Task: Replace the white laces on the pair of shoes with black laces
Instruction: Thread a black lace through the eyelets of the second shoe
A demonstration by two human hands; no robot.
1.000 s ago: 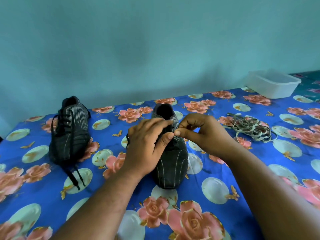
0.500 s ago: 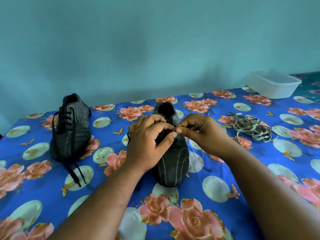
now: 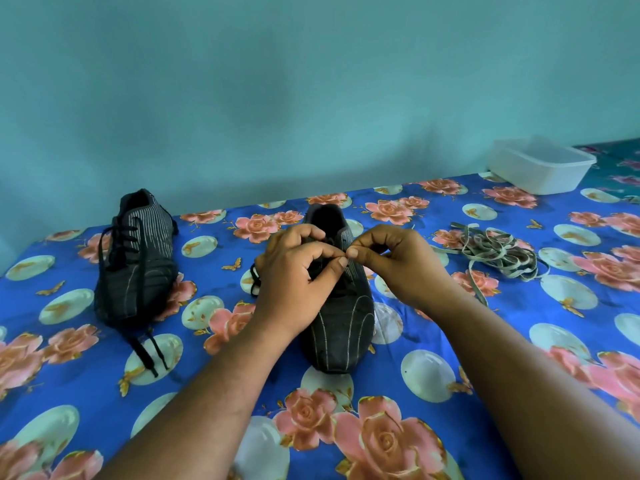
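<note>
Two black striped shoes stand on the blue flowered cloth (image 3: 450, 358). The left shoe (image 3: 136, 268) carries a black lace (image 3: 119, 244) whose loose ends trail toward me. The middle shoe (image 3: 341, 320) points its toe at me. Over its eyelets my left hand (image 3: 294, 275) and my right hand (image 3: 398, 261) meet, fingers curled, each pinching the middle shoe's black lace between thumb and forefinger. A loop of that lace (image 3: 254, 280) shows left of my left hand. The eyelets are hidden under my hands. The removed white laces (image 3: 495, 252) lie in a tangled heap at the right.
A white plastic tub (image 3: 540, 168) stands at the back right against the teal wall (image 3: 311, 98). The cloth-covered surface ends at that wall just behind the shoes.
My hands have closed in slightly over the middle shoe's lacing, thumbs and forefingers staying pinched together. The shoes and the white laces have not moved.
</note>
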